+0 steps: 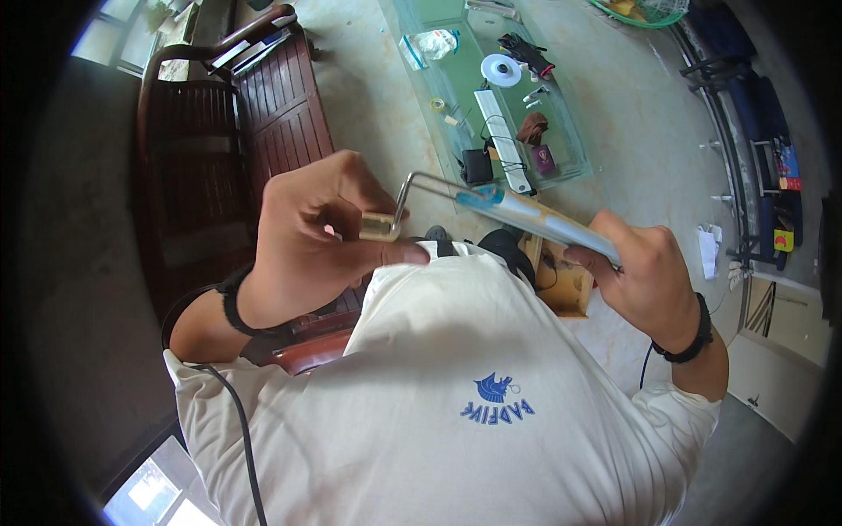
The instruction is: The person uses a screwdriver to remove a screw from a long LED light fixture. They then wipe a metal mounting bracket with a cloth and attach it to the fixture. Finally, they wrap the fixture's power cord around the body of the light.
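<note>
My left hand (316, 230) pinches a small pale rectangular piece (379, 227) between thumb and fingers, above my lap. At that piece stands the end of a bent metal wire (409, 184). The wire runs right into a long, light-coloured handle or strip (533, 215) with a blue end; I cannot tell exactly what tool it is. My right hand (635, 269) grips the far right end of this strip, thumb beneath it. Whether the wire is fixed to the small piece is partly hidden by my left fingers.
Ahead, a glass table (447, 98) bears a white power strip (501, 138), black gloves (526, 54), a white disc (500, 70), a black wallet-like item (477, 166) and a maroon booklet (543, 159). A wooden bench (283, 98) stands left, an open wooden drawer (566, 289) below right.
</note>
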{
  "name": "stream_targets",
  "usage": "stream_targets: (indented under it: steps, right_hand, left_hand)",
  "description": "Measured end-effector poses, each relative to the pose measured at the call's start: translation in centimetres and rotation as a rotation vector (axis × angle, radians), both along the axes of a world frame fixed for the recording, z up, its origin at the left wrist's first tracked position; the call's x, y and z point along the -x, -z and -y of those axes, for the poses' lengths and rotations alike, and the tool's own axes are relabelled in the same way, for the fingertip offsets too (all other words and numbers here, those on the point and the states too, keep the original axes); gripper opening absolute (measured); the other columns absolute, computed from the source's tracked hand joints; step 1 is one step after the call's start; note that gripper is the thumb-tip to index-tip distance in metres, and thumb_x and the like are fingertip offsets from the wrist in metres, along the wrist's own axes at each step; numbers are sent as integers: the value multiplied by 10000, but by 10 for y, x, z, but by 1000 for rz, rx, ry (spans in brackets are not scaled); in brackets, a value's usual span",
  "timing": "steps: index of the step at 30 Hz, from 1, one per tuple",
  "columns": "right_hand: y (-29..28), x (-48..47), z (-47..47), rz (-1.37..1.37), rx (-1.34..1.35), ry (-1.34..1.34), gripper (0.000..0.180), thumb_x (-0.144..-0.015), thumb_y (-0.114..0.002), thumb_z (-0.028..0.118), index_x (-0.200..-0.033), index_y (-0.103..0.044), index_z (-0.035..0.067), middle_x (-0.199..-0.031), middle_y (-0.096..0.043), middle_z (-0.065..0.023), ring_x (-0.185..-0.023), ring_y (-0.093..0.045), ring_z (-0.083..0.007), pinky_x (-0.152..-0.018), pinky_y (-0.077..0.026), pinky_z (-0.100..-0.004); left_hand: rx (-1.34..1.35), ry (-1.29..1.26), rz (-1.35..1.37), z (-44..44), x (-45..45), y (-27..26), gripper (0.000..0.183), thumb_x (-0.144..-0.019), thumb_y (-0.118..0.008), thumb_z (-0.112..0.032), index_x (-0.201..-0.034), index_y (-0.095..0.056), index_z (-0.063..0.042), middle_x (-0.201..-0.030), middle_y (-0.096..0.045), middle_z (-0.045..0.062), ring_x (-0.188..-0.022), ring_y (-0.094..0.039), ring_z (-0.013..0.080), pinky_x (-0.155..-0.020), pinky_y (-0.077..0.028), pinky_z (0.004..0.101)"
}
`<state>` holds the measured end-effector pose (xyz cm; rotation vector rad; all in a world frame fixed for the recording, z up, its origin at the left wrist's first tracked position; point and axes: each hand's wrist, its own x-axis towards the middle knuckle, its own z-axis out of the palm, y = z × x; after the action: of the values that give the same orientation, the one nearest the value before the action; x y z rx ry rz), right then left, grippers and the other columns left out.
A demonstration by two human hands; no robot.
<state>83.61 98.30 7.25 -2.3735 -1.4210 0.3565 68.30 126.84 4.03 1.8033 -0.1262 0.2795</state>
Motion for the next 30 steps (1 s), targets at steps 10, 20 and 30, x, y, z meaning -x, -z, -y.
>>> stream_targets:
  steps: [10, 20, 30]
  right_hand:
    - [-6, -3, 6, -17, 8, -122, 234, -808, -752, 109, -822, -525, 55, -651, -598, -130, -571, -597, -342, -487, -431, -423]
    - [19, -11, 8, -116, 233, 31, 307, -849, -749, 283, -916, -578, 36, -732, -645, -185, -677, -627, -398, -601, -499, -451]
    - [95, -58, 14, -625, 184, 65, 350, -850, -739, 241, -1096, -660, 4, -976, -714, -187, -901, -673, -312, -817, -502, -393]
  left_hand:
    - [154, 733, -196, -19, -11, -8, 296, -803, -840, -188, -775, -599, -18, -671, -606, 49, -532, -525, 172, -508, -381, 311]
    - [282, 500, -666, -15, -28, 6, 397, -1000, -611, -375, -815, -564, -26, -676, -543, -8, -541, -412, 46, -485, -318, 236]
    - [619, 446, -687, 0, -81, 85, 393, -1060, -451, -444, -821, -395, -137, -740, -274, -60, -609, -216, 50, -481, -199, 202]
